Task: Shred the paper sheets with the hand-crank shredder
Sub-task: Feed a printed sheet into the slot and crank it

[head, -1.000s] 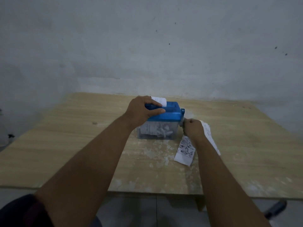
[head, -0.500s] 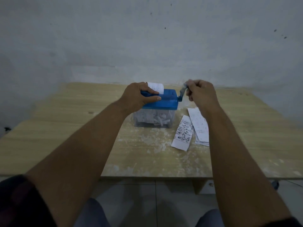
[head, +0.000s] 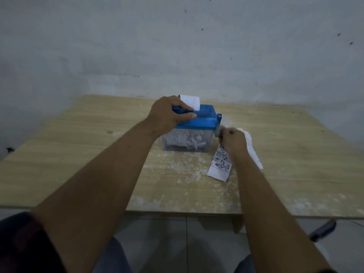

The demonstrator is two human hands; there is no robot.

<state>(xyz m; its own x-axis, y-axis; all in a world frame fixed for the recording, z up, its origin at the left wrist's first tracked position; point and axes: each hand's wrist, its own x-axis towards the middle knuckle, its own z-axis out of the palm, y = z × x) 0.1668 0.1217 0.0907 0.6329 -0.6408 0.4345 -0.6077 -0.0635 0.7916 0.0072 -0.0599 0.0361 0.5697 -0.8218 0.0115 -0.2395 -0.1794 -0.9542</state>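
Two hands share the work, and each grip has its own reason. The right hand (head: 232, 139) is closed around the crank handle (head: 218, 133) at the right side of the shredder (head: 194, 123), low in the turn; the handle is blurred and mostly hidden by the fist, so I cannot tell exactly how the fingers lie on it. The left hand (head: 169, 115) is closed over the left part of the blue lid, thumb on the near face and fingers across the top. I think this hold is there to press the light box down, so that it does not slide or tip when the crank pulls on it.

Just behind the left fingers, a white paper sheet (head: 190, 101) stands upright in the slot, only its upper part showing. Under the lid, the clear bin (head: 185, 142) holds many white strips, so the shredding seems well advanced but not finished.

Outward from there, two or more waiting sheets (head: 219, 167) lie flat on the tabletop (head: 78, 154) just right of the shredder, partly under the right forearm; probably they are kept there for a short reach. Pale dust or worn patches mark the wood near them.
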